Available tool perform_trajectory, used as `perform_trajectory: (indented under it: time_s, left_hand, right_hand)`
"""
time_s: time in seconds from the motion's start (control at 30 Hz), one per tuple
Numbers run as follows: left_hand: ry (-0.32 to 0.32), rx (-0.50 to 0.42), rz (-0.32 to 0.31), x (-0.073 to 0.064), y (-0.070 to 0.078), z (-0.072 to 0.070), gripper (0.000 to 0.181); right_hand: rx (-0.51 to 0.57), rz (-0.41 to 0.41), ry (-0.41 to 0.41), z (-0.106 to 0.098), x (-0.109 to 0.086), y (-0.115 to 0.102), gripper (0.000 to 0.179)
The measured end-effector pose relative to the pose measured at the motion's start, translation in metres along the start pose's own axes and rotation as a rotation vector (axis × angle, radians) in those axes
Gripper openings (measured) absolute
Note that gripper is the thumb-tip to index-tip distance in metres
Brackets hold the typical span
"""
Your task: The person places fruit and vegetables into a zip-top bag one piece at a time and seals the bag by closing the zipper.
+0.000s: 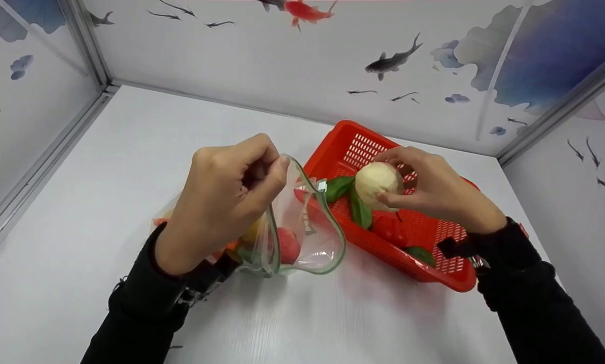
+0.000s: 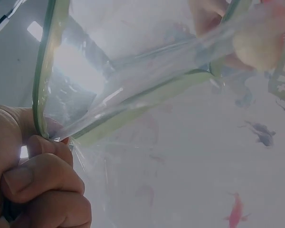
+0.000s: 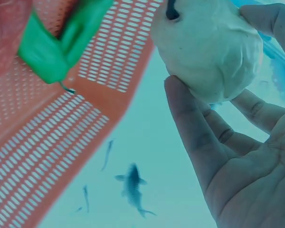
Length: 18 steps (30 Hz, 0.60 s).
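My left hand (image 1: 226, 202) pinches the green-edged rim of a clear zip bag (image 1: 322, 253) at one end of its mouth, and the mouth gapes. Inside the bag are a pinkish-red round fruit (image 1: 288, 245) and yellow and orange things, partly hidden by that hand. With thumb and fingertips, my right hand (image 1: 429, 187) holds a cream-coloured pear (image 1: 376, 183), whose short dark stem shows in the right wrist view. The pear is over the red basket (image 1: 353, 230), right of the bag's mouth.
In the basket lie green peppers (image 1: 361, 208), a red pepper (image 1: 389, 228) and another green piece (image 1: 420, 255). The basket stands on the white table (image 1: 302, 313), near the back panel (image 1: 282, 65) printed with fish. Side panels close in the table at left and right.
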<state>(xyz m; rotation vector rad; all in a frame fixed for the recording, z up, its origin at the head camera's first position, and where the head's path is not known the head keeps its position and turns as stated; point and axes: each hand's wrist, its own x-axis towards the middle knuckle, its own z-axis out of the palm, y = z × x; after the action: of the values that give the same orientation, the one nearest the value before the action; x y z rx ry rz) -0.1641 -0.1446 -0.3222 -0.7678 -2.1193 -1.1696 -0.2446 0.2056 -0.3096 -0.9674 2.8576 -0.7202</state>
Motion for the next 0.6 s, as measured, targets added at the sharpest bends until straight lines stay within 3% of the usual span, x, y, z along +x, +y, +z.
perform_trajectory:
  time_s: [0.17,0.33,0.6]
  left_hand:
    - [-0.002,-0.005,-0.008,-0.001,0.001,0.000,0.023]
    - [0.004,-0.007,-0.005,0.000,0.002,0.000,0.023]
    - [0.003,-0.002,-0.017,0.000,0.004,-0.001,0.022]
  right_hand:
    - [0.048,-0.055,0.126,-0.008,-0.018,-0.027,0.056]
    - [0.027,-0.127,0.239,-0.010,-0.033,-0.062,0.060]
    - [0.026,-0.365,0.299,0.008,-0.041,-0.107,0.060]
